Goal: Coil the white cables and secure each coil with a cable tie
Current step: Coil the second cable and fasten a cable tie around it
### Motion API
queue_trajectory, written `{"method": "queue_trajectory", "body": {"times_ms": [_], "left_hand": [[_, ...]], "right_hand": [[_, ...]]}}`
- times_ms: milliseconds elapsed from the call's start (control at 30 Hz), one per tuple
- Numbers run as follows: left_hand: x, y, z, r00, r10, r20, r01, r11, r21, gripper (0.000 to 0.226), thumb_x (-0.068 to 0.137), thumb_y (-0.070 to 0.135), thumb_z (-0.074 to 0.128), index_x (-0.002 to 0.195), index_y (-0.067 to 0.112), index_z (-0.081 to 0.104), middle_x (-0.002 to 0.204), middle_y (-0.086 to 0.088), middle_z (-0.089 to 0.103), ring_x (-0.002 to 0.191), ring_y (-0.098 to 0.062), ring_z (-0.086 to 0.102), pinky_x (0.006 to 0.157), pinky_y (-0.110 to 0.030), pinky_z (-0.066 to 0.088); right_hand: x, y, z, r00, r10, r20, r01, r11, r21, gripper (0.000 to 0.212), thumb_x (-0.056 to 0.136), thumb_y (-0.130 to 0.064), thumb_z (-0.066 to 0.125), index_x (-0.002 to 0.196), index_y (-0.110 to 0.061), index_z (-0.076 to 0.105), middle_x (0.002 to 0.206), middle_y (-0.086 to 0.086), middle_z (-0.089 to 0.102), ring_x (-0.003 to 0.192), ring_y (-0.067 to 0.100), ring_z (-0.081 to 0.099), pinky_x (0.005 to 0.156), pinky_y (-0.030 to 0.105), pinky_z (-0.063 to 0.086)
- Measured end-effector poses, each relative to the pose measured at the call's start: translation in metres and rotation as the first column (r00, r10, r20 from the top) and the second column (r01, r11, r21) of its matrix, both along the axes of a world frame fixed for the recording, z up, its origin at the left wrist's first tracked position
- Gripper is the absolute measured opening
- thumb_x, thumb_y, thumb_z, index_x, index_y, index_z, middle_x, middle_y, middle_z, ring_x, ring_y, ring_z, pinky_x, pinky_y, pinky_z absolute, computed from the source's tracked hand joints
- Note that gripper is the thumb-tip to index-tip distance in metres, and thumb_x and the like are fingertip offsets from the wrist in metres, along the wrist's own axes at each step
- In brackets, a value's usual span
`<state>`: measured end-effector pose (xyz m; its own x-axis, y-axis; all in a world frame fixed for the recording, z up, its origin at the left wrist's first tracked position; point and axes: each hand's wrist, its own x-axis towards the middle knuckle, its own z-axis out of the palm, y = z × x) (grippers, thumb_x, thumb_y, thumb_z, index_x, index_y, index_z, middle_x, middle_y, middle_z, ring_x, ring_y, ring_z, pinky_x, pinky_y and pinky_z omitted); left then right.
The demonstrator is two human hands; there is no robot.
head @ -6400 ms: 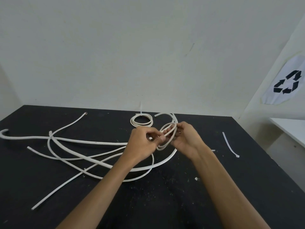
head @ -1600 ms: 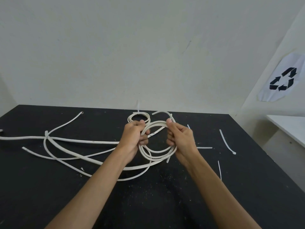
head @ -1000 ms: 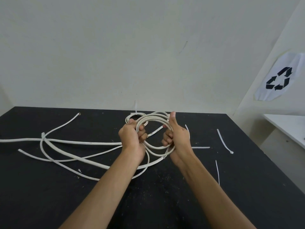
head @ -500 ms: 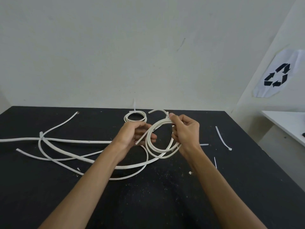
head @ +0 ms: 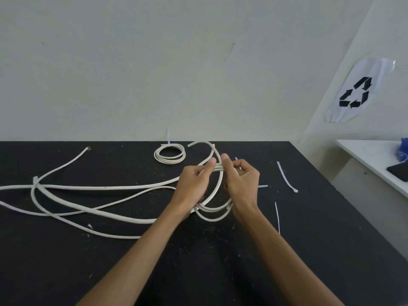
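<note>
Matte black table [head: 66,261]; both hands, left hand [head: 194,184] and right hand [head: 241,184], fingers grasping round white cable coil [head: 215,214].

— What is cut off at the left edge?
— Two loose cables [head: 13,187], ends unseen.
— And the coil [head: 212,208]?
— Its sides are covered by the left hand [head: 194,184] and right hand [head: 241,184]; the grip underneath cannot be seen.
</note>
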<state>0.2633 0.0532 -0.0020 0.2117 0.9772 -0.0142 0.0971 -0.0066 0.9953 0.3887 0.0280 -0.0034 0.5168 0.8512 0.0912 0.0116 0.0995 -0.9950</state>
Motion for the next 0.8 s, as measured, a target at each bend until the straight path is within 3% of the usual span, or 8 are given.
{"method": "queue_trajectory", "body": {"times_ms": [67, 200, 367, 500, 633, 800], "left_hand": [[0.01, -0.003, -0.005, 0.999, -0.039, 0.009, 0.04, 0.999, -0.025, 0.062, 0.106, 0.055, 0.054, 0.055, 0.025, 0.039, 0.058, 0.004, 0.022, 0.044, -0.013, 0.024, 0.043, -0.024, 0.023], [0.033, -0.006, -0.014, 0.967, -0.053, 0.249, 0.097, 0.981, -0.167, 0.049, 0.107, 0.049, 0.058, 0.07, 0.028, 0.034, 0.06, 0.002, 0.017, 0.044, -0.01, 0.018, 0.041, -0.023, 0.019], [0.049, 0.003, -0.011, 0.917, 0.14, 0.373, -0.025, 0.955, -0.297, 0.045, 0.107, 0.039, 0.062, 0.072, 0.025, 0.038, 0.055, 0.006, 0.018, 0.038, -0.006, 0.016, 0.035, -0.02, 0.017], [0.046, 0.014, -0.012, 0.865, 0.252, 0.433, -0.061, 0.911, -0.408, 0.044, 0.108, 0.036, 0.062, 0.071, 0.019, 0.044, 0.05, 0.008, 0.02, 0.036, -0.006, 0.017, 0.033, -0.019, 0.016], [0.036, 0.02, -0.015, 0.882, 0.244, 0.404, -0.073, 0.916, -0.394, 0.04, 0.105, 0.036, 0.064, 0.076, 0.014, 0.05, 0.05, 0.007, 0.02, 0.038, -0.007, 0.017, 0.037, -0.021, 0.015], [0.02, 0.016, -0.014, 0.956, 0.068, 0.284, 0.011, 0.964, -0.266, 0.042, 0.105, 0.042, 0.065, 0.091, 0.003, 0.072, 0.054, 0.007, 0.02, 0.044, -0.008, 0.018, 0.041, -0.023, 0.017]], "right_hand": [[0.011, -0.004, 0.001, 0.999, -0.025, -0.031, 0.025, 1.0, -0.013, 0.049, 0.093, -0.05, 0.08, 0.076, -0.008, 0.063, 0.057, 0.004, 0.044, 0.054, 0.021, 0.039, 0.054, 0.038, 0.04], [0.034, -0.009, 0.006, 0.951, 0.009, -0.31, -0.017, 1.0, -0.025, 0.036, 0.101, -0.035, 0.075, 0.081, -0.01, 0.058, 0.058, 0.002, 0.045, 0.048, 0.013, 0.039, 0.043, 0.025, 0.034], [0.058, -0.015, 0.002, 0.954, 0.155, -0.257, -0.189, 0.975, -0.113, 0.031, 0.108, -0.035, 0.063, 0.097, -0.006, 0.069, 0.072, 0.004, 0.06, 0.06, 0.013, 0.052, 0.053, 0.024, 0.05], [0.073, -0.013, -0.006, 0.943, 0.233, -0.24, -0.261, 0.961, -0.093, 0.025, 0.112, -0.012, 0.052, 0.114, 0.0, 0.074, 0.082, 0.008, 0.065, 0.07, 0.016, 0.054, 0.058, 0.023, 0.048], [0.081, -0.009, -0.008, 0.953, 0.228, -0.201, -0.253, 0.962, -0.104, 0.027, 0.109, 0.005, 0.047, 0.113, 0.001, 0.074, 0.077, 0.004, 0.065, 0.067, 0.012, 0.05, 0.062, 0.027, 0.041], [0.086, 0.001, 0.002, 0.975, 0.066, -0.212, -0.08, 0.995, -0.055, 0.03, 0.108, 0.006, 0.049, 0.105, -0.005, 0.076, 0.08, 0.005, 0.067, 0.069, 0.012, 0.056, 0.066, 0.026, 0.049]]}}
